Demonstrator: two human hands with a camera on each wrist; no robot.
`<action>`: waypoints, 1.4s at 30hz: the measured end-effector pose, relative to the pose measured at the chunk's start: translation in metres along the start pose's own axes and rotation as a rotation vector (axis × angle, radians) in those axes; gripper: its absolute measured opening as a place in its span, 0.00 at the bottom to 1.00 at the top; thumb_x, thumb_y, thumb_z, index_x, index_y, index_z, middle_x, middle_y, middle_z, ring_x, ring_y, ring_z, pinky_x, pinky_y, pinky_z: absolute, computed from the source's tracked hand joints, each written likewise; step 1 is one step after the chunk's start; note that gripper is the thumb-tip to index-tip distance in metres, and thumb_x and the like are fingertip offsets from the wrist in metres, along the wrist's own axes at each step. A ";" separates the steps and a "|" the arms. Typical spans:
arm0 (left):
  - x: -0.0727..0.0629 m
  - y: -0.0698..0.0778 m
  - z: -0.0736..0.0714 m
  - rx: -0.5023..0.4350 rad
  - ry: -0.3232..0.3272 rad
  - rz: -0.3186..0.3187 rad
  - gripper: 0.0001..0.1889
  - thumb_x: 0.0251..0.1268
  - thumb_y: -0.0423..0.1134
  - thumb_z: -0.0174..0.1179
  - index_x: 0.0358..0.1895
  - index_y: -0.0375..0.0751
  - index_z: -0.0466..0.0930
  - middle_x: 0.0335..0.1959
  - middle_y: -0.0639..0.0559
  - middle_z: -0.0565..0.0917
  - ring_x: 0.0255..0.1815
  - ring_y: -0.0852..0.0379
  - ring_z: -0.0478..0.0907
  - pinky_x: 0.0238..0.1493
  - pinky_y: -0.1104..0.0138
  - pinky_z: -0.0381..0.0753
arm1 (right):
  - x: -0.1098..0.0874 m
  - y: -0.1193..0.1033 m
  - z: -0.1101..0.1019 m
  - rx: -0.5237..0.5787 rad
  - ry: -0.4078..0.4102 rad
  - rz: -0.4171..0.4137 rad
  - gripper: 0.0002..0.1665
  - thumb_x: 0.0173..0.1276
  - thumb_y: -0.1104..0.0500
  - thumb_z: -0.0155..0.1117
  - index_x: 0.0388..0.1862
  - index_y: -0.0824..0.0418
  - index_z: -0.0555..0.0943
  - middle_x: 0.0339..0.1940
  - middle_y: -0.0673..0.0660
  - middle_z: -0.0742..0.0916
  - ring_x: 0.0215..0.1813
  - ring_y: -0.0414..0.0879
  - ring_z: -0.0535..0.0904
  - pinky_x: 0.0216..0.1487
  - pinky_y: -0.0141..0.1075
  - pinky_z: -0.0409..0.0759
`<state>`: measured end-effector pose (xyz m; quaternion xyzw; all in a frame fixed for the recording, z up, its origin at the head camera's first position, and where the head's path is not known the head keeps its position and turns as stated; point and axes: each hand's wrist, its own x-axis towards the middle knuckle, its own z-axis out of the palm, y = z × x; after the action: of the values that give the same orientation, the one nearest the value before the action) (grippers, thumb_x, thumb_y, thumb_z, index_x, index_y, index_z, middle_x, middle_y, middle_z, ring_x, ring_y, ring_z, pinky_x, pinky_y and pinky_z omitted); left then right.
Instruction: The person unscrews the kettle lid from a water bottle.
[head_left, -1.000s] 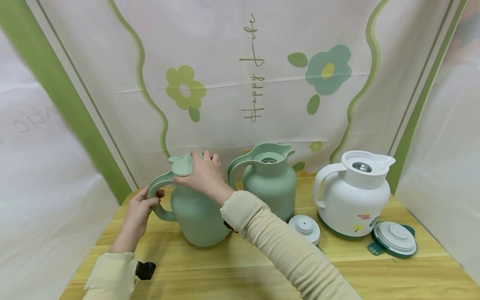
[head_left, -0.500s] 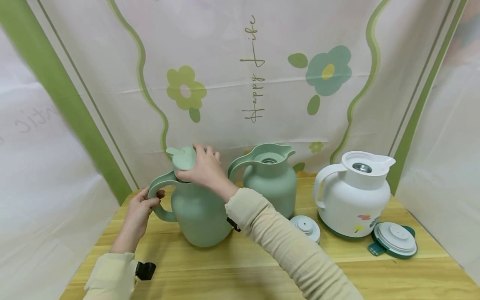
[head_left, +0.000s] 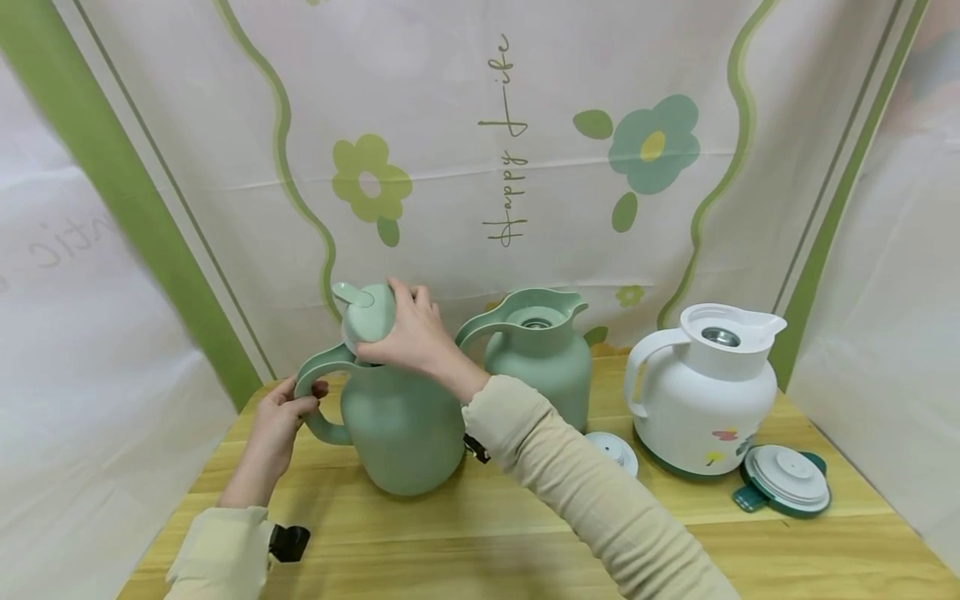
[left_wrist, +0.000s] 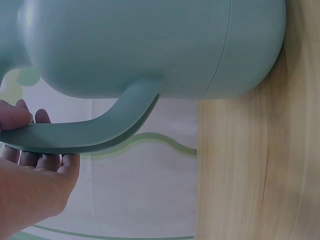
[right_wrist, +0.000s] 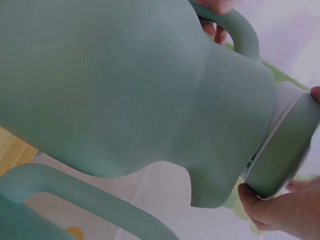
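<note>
A green thermos jug [head_left: 405, 425] stands upright at the left of the table. My left hand [head_left: 276, 425] grips its handle [left_wrist: 95, 134], fingers wrapped around the curve. Above the jug's mouth, my right hand [head_left: 412, 333] holds the green lid [head_left: 370, 315] by its rim, thumb on one side and fingers on the other. The lid is tilted, and in the right wrist view its white underside [right_wrist: 282, 102] shows at the jug's mouth. Whether the lid's lower edge still touches the jug is hard to tell.
A second green jug [head_left: 540, 367], lidless, stands just right of the first. Farther right is a lidless white jug [head_left: 705, 400]. A pale lid [head_left: 613, 450], partly behind my right sleeve, and a green-and-white lid [head_left: 787, 479] lie on the wooden table [head_left: 420, 550]. A printed curtain [head_left: 450, 208] hangs behind.
My right hand has lifted the lid from its seat in the left jug's mouth and tilted it. My left hand has stayed on the handle.
</note>
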<state>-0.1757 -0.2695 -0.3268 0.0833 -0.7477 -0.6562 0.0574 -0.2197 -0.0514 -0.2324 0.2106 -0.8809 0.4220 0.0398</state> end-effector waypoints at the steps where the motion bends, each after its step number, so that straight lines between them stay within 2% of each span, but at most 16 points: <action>1: 0.000 0.000 0.000 0.000 -0.002 -0.001 0.21 0.63 0.27 0.50 0.37 0.66 0.77 0.30 0.76 0.80 0.42 0.74 0.74 0.56 0.68 0.61 | 0.000 0.000 -0.001 0.002 -0.002 -0.001 0.57 0.49 0.49 0.71 0.76 0.49 0.53 0.68 0.57 0.65 0.61 0.53 0.66 0.50 0.44 0.76; 9: -0.001 0.000 0.000 0.004 -0.010 0.008 0.21 0.62 0.27 0.50 0.37 0.67 0.77 0.31 0.76 0.80 0.43 0.74 0.73 0.56 0.68 0.61 | -0.003 0.002 -0.007 0.042 -0.006 -0.005 0.56 0.48 0.50 0.72 0.75 0.49 0.55 0.68 0.58 0.64 0.60 0.53 0.68 0.51 0.45 0.77; 17: -0.001 0.000 0.000 0.023 -0.007 0.009 0.19 0.63 0.28 0.49 0.43 0.63 0.76 0.31 0.77 0.80 0.46 0.72 0.73 0.57 0.67 0.61 | -0.006 0.008 -0.014 0.103 0.003 -0.035 0.55 0.48 0.52 0.72 0.73 0.53 0.55 0.68 0.59 0.63 0.55 0.53 0.74 0.54 0.45 0.77; 22: -0.002 0.000 -0.001 0.019 -0.006 0.005 0.20 0.62 0.27 0.49 0.40 0.65 0.76 0.31 0.77 0.80 0.44 0.74 0.73 0.56 0.68 0.61 | -0.009 0.012 -0.018 0.119 0.004 -0.050 0.57 0.49 0.51 0.72 0.76 0.48 0.53 0.68 0.59 0.64 0.54 0.53 0.75 0.52 0.44 0.78; 26: -0.003 0.001 -0.001 0.022 -0.008 0.007 0.20 0.61 0.27 0.49 0.41 0.65 0.76 0.31 0.76 0.80 0.44 0.74 0.72 0.57 0.67 0.60 | -0.011 0.015 -0.021 0.141 -0.002 -0.062 0.56 0.49 0.52 0.71 0.75 0.45 0.54 0.68 0.59 0.64 0.54 0.53 0.75 0.52 0.45 0.78; 30: -0.003 0.002 0.000 0.028 -0.013 0.015 0.20 0.61 0.27 0.49 0.44 0.63 0.75 0.32 0.76 0.80 0.45 0.74 0.73 0.58 0.65 0.60 | -0.012 0.017 -0.025 0.143 0.020 -0.064 0.55 0.48 0.52 0.72 0.74 0.45 0.57 0.67 0.58 0.66 0.56 0.54 0.73 0.54 0.47 0.77; 35: -0.003 0.002 -0.001 0.039 -0.016 0.019 0.20 0.62 0.27 0.49 0.44 0.62 0.76 0.32 0.76 0.80 0.47 0.71 0.73 0.58 0.65 0.60 | -0.013 0.020 -0.029 0.145 0.035 -0.059 0.54 0.47 0.52 0.74 0.73 0.47 0.58 0.67 0.58 0.67 0.61 0.54 0.69 0.57 0.51 0.75; 42: -0.003 0.002 -0.001 0.037 -0.022 0.012 0.20 0.62 0.27 0.49 0.41 0.64 0.76 0.32 0.76 0.80 0.47 0.71 0.72 0.57 0.65 0.59 | -0.015 0.026 -0.032 0.210 0.027 -0.046 0.53 0.49 0.54 0.73 0.72 0.54 0.57 0.68 0.58 0.67 0.61 0.53 0.71 0.60 0.48 0.74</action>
<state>-0.1731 -0.2699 -0.3246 0.0726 -0.7609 -0.6428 0.0517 -0.2201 -0.0076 -0.2339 0.2283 -0.8262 0.5135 0.0389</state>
